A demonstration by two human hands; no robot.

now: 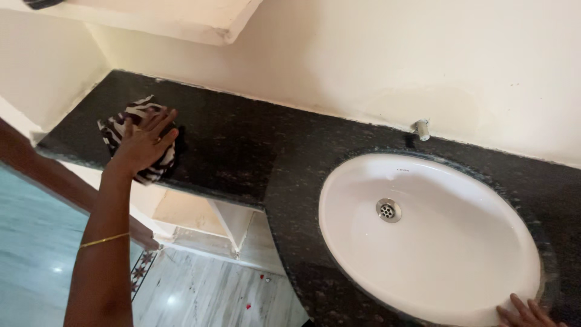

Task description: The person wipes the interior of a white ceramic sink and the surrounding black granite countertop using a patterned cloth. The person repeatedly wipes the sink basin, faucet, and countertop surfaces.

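My left hand (144, 144) lies flat on a black-and-white striped cloth (130, 118), pressing it onto the far left part of the dark speckled stone counter (242, 145). A thin gold bangle sits on that forearm. My right hand (528, 313) shows only its fingers at the bottom right edge, resting on the counter beside the rim of the white oval sink (423, 236). The fingers are spread and hold nothing.
A small metal tap stub (422, 129) sticks out of the cream wall behind the sink. A metal drain (388, 210) sits in the basin. A white ledge (181, 21) juts out above the counter's left end. Below is a pale marble floor (206, 290).
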